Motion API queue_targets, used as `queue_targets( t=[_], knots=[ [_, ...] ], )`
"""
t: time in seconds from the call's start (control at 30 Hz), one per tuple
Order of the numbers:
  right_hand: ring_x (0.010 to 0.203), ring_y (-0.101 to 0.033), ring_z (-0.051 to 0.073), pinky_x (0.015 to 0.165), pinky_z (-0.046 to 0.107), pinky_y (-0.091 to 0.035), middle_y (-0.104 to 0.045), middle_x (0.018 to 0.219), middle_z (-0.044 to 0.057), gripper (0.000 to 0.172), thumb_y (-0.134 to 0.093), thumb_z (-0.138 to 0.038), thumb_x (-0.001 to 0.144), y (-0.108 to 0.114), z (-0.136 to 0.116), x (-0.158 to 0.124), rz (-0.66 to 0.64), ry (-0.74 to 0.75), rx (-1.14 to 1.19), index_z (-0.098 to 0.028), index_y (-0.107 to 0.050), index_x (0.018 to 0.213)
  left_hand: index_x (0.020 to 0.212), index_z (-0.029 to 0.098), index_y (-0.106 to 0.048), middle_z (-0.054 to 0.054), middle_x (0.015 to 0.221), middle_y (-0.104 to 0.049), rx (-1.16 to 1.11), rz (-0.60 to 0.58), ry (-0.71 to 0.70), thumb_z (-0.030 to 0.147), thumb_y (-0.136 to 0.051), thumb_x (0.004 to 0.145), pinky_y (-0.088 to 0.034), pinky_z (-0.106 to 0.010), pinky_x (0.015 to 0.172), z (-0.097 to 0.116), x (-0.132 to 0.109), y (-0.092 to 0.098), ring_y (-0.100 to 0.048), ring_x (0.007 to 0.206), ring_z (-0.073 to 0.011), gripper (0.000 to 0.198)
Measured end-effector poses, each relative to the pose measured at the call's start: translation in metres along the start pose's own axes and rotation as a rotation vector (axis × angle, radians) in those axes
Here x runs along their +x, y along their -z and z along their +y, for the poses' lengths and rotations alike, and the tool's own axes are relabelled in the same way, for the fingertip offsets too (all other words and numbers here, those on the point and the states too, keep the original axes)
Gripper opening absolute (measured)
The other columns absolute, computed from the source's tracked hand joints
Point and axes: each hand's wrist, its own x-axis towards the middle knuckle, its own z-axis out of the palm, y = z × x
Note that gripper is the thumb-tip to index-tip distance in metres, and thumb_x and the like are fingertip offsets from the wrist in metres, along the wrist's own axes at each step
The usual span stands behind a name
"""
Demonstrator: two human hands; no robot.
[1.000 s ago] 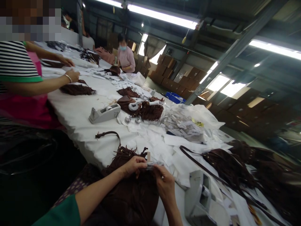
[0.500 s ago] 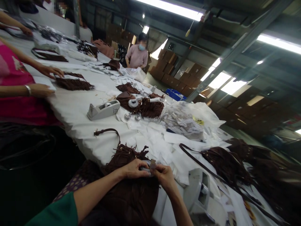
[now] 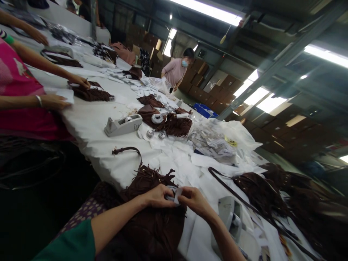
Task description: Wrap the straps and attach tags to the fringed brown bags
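Observation:
My left hand (image 3: 157, 196) and my right hand (image 3: 195, 200) meet over a dark brown fringed bag (image 3: 152, 221) at the near table edge. Both pinch a small white wrapped piece (image 3: 175, 194) on the bag's top. The fingers of each hand are curled closed round it. The bag's strap (image 3: 127, 150) loops away across the white table (image 3: 92, 130). A grey tape dispenser (image 3: 231, 221) stands just right of my right hand.
A second tape dispenser (image 3: 123, 125), tape rolls and more brown fringed bags (image 3: 168, 123) lie mid-table amid white paper scraps and a plastic bag (image 3: 217, 141). A person in pink (image 3: 24, 105) works at left on a fringed piece (image 3: 91, 93). Another person (image 3: 176, 70) stands far off by stacked cartons.
My hands have shifted slightly right and lower on the bag, still pinching the small piece. The person at left has moved a hand onto the fringed piece. The far person has walked right.

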Motion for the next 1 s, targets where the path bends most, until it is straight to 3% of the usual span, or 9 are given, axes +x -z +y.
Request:
queue_targets(
  t=[0.2, 0.37, 0.63, 0.8, 0.9, 1.0],
  knots=[
    [0.05, -0.053, 0.011, 0.045, 0.017, -0.034, -0.064, 0.054, -0.001, 0.027, -0.049, -0.009, 0.059, 0.009, -0.022, 0.015, -0.135, 0.0, -0.396, -0.015, -0.073, 0.069, 0.062, 0.012, -0.059, 0.004, 0.057, -0.042, 0.054, 0.005, -0.045, 0.029, -0.064, 0.073, -0.029, -0.02, 0.049, -0.005, 0.0, -0.001, -0.039, 0.054, -0.0074, 0.02],
    [0.046, -0.048, 0.009, 0.044, 0.017, -0.032, -0.063, 0.053, -0.003, 0.041, -0.047, -0.008, 0.056, 0.011, -0.032, 0.023, -0.245, -0.001, -0.524, -0.018, -0.077, 0.082, 0.065, 0.012, -0.061, 0.004, 0.058, -0.044, 0.044, -0.022, -0.035, 0.026, -0.063, 0.072, -0.029, -0.019, 0.048, -0.007, 0.0, -0.001, -0.041, 0.054, -0.0077, 0.016],
    [0.05, -0.051, 0.011, 0.048, 0.019, -0.033, -0.066, 0.058, 0.001, 0.03, -0.052, -0.008, 0.06, 0.003, -0.041, 0.032, -0.318, 0.04, -0.725, -0.017, -0.076, 0.075, 0.074, 0.013, -0.067, 0.003, 0.061, -0.053, 0.129, -0.018, -0.074, 0.025, -0.062, 0.073, -0.032, -0.019, 0.05, -0.006, -0.003, 0.002, -0.047, 0.055, -0.009, 0.013],
    [0.059, -0.059, 0.017, 0.052, 0.023, -0.029, -0.067, 0.064, 0.006, 0.015, -0.056, -0.007, 0.063, -0.015, -0.033, 0.025, -0.221, 0.029, -0.999, -0.016, -0.068, 0.066, 0.085, 0.017, -0.07, 0.0, 0.071, -0.065, 0.249, -0.014, -0.101, 0.024, -0.064, 0.071, -0.037, -0.02, 0.054, -0.007, -0.002, 0.003, -0.059, 0.063, -0.0143, 0.016],
    [0.071, -0.063, 0.021, 0.056, 0.024, -0.032, -0.069, 0.078, 0.009, 0.015, -0.056, -0.006, 0.071, -0.022, -0.026, 0.016, -0.166, 0.07, -1.073, -0.016, -0.067, 0.075, 0.08, 0.019, -0.069, -0.001, 0.071, -0.066, 0.306, 0.003, -0.124, 0.022, -0.064, 0.068, -0.036, -0.021, 0.053, -0.006, 0.0, 0.0, -0.06, 0.064, -0.0161, 0.013],
    [0.07, -0.063, 0.02, 0.056, 0.025, -0.032, -0.067, 0.082, 0.011, 0.018, -0.052, -0.003, 0.079, -0.024, -0.025, 0.011, -0.107, 0.071, -1.161, -0.015, -0.065, 0.082, 0.072, 0.018, -0.067, -0.001, 0.066, -0.064, 0.296, 0.1, -0.082, 0.023, -0.064, 0.067, -0.033, -0.022, 0.052, -0.005, 0.002, -0.003, -0.058, 0.061, -0.0157, 0.007]
  ],
)
